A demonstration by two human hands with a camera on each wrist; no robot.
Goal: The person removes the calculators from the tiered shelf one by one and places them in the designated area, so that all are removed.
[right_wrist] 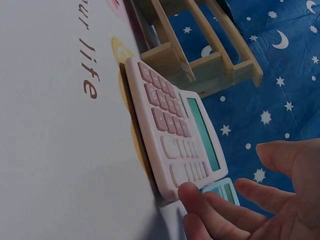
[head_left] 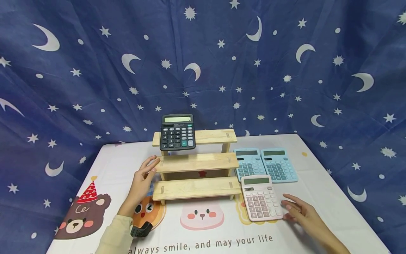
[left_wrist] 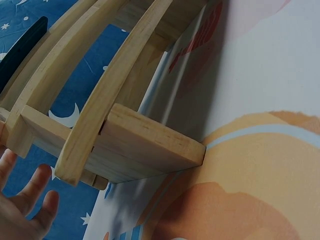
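A three-tier wooden display stand (head_left: 196, 188) stands mid-table, with a black calculator (head_left: 177, 132) propped on its top tier. My left hand (head_left: 142, 180) is at the stand's left side, its fingertips touching the end of the middle tier. The fingers (left_wrist: 37, 185) look loosely extended in the left wrist view. A pink calculator (head_left: 261, 199) lies right of the stand, its top edge overlapping a blue calculator (head_left: 248, 164). Beside its lower right edge is my right hand (head_left: 299, 213), fingers relaxed and holding nothing. One fingertip appears at the pink calculator's edge in the right wrist view; contact is unclear.
A second blue calculator (head_left: 279, 165) lies beside the first, at the back right. A black strap-like object (head_left: 141, 230) is by my left wrist. The white tablecloth (head_left: 171, 231) has printed animals and lettering. Behind the table hangs a blue star-and-moon curtain (head_left: 215, 91).
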